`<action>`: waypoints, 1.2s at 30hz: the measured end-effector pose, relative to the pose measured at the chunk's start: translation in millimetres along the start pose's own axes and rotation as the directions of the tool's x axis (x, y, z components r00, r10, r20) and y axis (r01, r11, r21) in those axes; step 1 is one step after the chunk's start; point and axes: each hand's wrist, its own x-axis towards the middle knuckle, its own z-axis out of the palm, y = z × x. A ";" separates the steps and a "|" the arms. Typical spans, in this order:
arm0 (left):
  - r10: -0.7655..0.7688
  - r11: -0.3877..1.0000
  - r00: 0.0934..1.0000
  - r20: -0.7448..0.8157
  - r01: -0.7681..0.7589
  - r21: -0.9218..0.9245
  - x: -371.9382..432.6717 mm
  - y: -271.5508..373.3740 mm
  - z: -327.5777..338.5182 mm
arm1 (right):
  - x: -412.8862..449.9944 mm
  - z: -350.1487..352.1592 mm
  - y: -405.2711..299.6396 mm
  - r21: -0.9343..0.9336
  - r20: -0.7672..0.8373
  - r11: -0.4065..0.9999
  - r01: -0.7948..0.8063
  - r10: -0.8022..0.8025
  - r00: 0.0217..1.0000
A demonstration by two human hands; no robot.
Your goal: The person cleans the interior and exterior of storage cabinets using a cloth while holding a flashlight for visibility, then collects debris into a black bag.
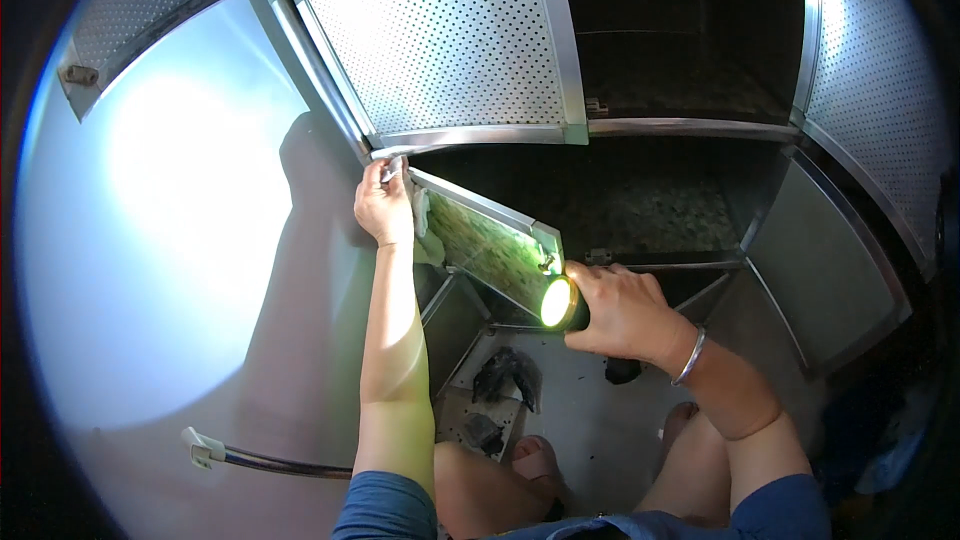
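Note:
My left hand (384,199) is pinching a pale cloth (424,229) at the upper left of an open lower cabinet door (484,240). The cloth hangs down against the door's marbled, green-lit face. In my right hand (622,307) is a lit flashlight (559,304), its lens facing left beside the door's free edge. A small metal latch or knob (546,262) sits on that edge, just above the flashlight. My right fingers hide most of the flashlight's body. Above my left hand stands a perforated metal door (439,45) in an aluminium frame.
Dark cabinet interiors (645,195) lie behind the doors. Another lower door (825,255) stands open at the right. On the floor (592,405) are a crumpled black plastic bag (502,375) and dark debris. A metal bar (285,463) projects near the brightly lit left wall (187,187).

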 end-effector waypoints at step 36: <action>0.137 0.777 0.356 0.924 0.540 -0.324 -10.6 134.8 -116.8 | -15.4 14.9 -41.0 0.047 -0.054 0.997 0.066 -0.064 0.997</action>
